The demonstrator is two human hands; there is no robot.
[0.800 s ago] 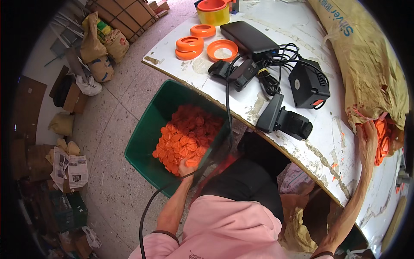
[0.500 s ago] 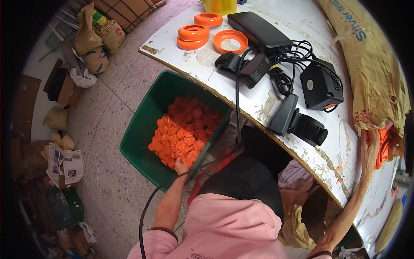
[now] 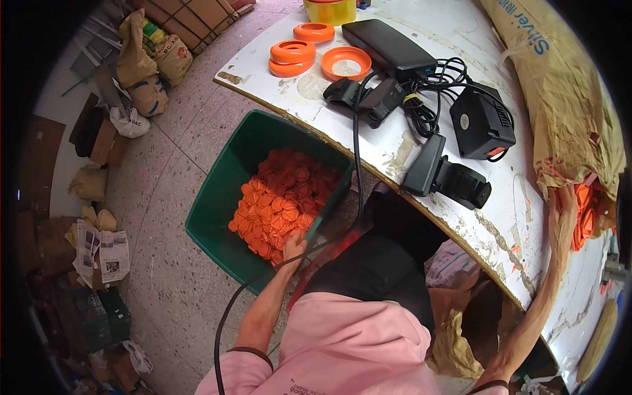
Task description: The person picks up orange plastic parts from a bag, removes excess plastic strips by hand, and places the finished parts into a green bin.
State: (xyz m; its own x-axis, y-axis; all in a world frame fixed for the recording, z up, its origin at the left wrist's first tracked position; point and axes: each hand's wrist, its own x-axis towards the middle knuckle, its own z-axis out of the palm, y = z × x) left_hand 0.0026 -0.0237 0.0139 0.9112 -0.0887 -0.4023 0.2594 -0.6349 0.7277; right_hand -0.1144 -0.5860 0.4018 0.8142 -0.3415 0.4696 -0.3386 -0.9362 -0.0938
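Note:
Orange plastic pieces (image 3: 276,209), small and flat with a raised triangular pattern, are heaped in a deep green bin (image 3: 212,217) on the floor. My left hand (image 3: 294,248) reaches over the bin's near side and touches the heap; its fingertips are hidden, so I cannot tell whether it holds a piece. At the far right, my right hand (image 3: 563,199) is closed on the gathered mouth of a large tan sack (image 3: 571,118) lying on the table. Orange-red material (image 3: 583,214) shows at that mouth, beside my fingers.
On the worn white table (image 3: 388,155) are several orange rings (image 3: 313,32), a black box (image 3: 388,47), a black battery pack (image 3: 482,123) and strapped black devices (image 3: 447,178). A black cable (image 3: 227,316) hangs across the bin's near side. Sacks (image 3: 146,95) and boxes line the left.
My left hand has moved right and slightly up along the near edge of the orange heap. My right hand stays at the sack's mouth. The whole view has shifted slightly.

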